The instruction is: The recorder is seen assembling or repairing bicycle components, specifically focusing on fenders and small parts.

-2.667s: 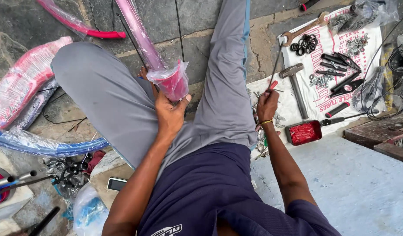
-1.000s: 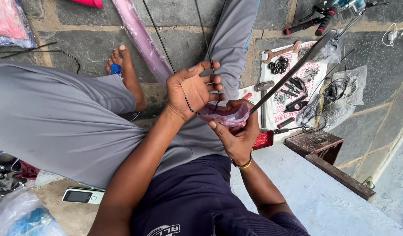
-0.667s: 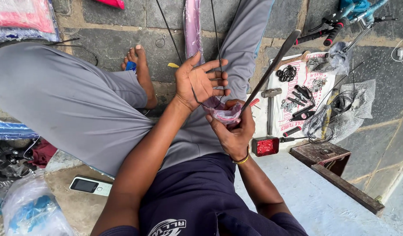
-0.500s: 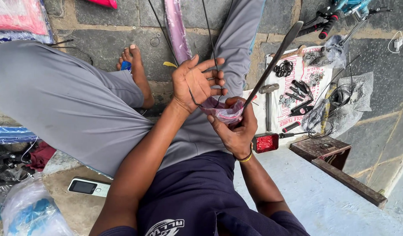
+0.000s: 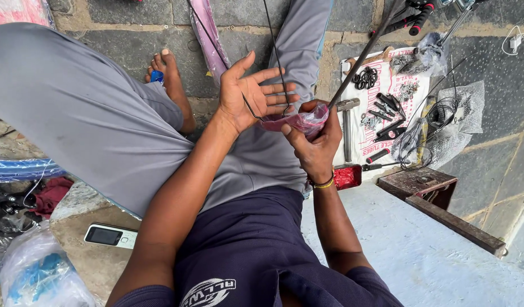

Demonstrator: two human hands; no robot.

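Right hand (image 5: 317,149): grip closed on pink plastic wrap (image 5: 299,121), bunched above the lap, mostly pulled free; left hand (image 5: 255,96): open, flat, touching thin wire (image 5: 276,62); pink tube (image 5: 208,34) behind, partly wrapped.

A crumpled pink plastic wrap (image 5: 299,121) sits bunched above the lap, with thin dark wires (image 5: 273,62) running up from it.
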